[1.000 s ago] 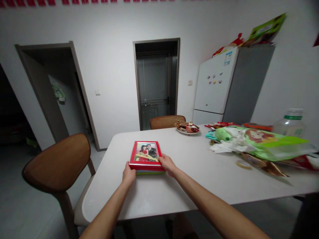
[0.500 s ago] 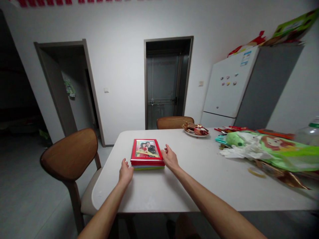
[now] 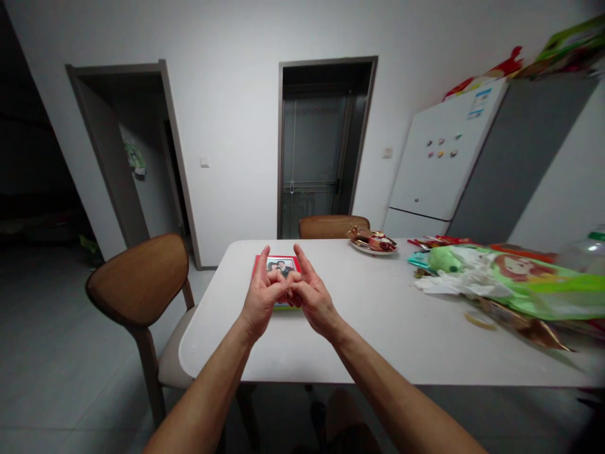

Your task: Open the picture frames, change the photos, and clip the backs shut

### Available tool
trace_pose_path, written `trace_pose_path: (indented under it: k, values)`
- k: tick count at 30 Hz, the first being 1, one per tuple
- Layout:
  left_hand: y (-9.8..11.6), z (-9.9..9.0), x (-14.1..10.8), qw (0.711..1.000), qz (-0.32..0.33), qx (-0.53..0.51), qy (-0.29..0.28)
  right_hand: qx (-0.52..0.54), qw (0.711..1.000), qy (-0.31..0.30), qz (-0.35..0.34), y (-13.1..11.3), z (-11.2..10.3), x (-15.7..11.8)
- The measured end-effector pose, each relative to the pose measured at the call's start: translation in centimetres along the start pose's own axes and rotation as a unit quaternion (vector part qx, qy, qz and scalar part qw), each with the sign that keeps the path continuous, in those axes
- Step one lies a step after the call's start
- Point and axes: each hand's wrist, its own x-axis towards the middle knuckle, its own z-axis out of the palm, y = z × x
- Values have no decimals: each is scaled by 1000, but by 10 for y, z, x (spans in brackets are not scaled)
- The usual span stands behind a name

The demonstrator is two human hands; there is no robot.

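Observation:
A red picture frame (image 3: 282, 265) with a picture of a couple lies flat on the table, on top of a stack whose green bottom edge shows. My left hand (image 3: 263, 291) and my right hand (image 3: 309, 291) are raised in front of it, hiding much of the stack. Both index fingers point up and apart. The thumbs and other fingers bend inward, and the two hands meet at their fingertips. Neither hand holds anything.
The white table (image 3: 378, 328) bears a plate of wrapped items (image 3: 373, 241) at the back. Green and white bags (image 3: 520, 277) and a tape roll (image 3: 480, 320) lie on the right. Wooden chairs stand at the left (image 3: 139, 280) and behind (image 3: 333, 226). A fridge (image 3: 439, 145) is beyond.
Both hands have left the sides of the frame stack and come together above and in front of it, with index fingers raised. The view has shifted slightly.

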Motion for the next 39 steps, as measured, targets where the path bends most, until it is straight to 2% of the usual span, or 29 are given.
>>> trace_pose_path:
  k: [4,7,9,13,16,17,18,20,21,22,25,27,29,31,33,34,37,39]
  values:
    - [-9,-6,1,998,-19,-18,57,23,998,56,11,10,-5,1]
    - [-15,-12,3,993,-56,-27,103,53,987,141,55,16,-10,5]
    - [-17,-17,4,991,-85,-26,105,58,979,166,99,19,-12,7]
    - [-21,-24,4,985,-143,-21,96,23,977,127,170,24,-13,9]
    - [-29,-26,4,979,-175,-16,106,-106,975,104,167,34,-15,12]
    - [-33,-27,3,976,-185,-15,114,-202,964,97,146,39,-17,14]
    - [-38,-28,3,973,-194,-13,124,-314,938,87,116,44,-20,17]
    - [-50,-34,1,965,-216,-12,147,-515,854,62,48,55,-30,23]
    - [-56,-38,0,960,-231,-11,158,-580,813,49,24,61,-36,25]
    - [-63,-43,-2,955,-245,-10,169,-620,784,39,11,65,-41,27]
    - [-83,-57,-8,940,-276,-12,200,-664,747,15,9,75,-55,28]
    - [-93,-64,-11,937,-271,-19,220,-684,729,-9,10,77,-57,21]
    - [-100,-66,-12,941,-243,-32,235,-699,714,-43,4,77,-52,10]
    - [-102,-63,-13,949,-190,-47,249,-707,702,-81,-15,75,-43,-3]
    - [-100,-56,-14,954,-127,-54,265,-696,710,-101,-37,70,-35,-16]
    - [-98,-51,-15,956,-99,-54,272,-677,729,-94,-44,67,-32,-21]
    - [-85,-34,-25,958,-52,-45,278,-574,817,-14,-44,52,-32,-29]
    - [-70,-22,-37,967,-27,-8,252,-477,876,64,-20,38,-35,-31]
